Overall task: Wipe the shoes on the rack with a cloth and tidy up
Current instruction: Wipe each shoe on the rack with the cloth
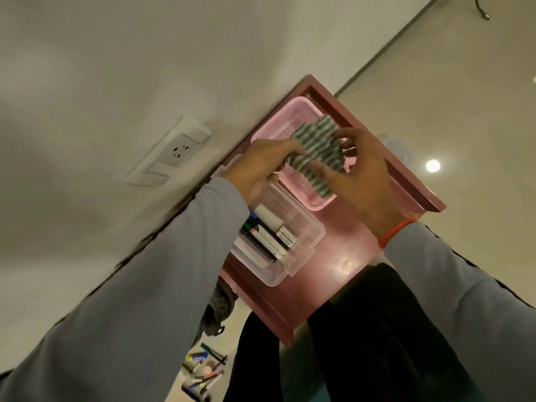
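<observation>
- Over the pink mesh basket hangs the striped cloth — bunched, held from both sides.
- Left hand: grip pinching the cloth's near edge.
- Right hand: fingers curled onto its far side.
- Basket sits atop the reddish rack — beside a clear box of markers.

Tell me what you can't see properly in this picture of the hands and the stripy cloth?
- Shoes: the head view shows only the rack top; just a blurry dark shape peeks out below it.
- Pink basket inside: covered by the striped cloth and both hands, left and right.
- Marker labels in the clear box: too small.
- Pens on the floor: blurred, partly cut off.
</observation>
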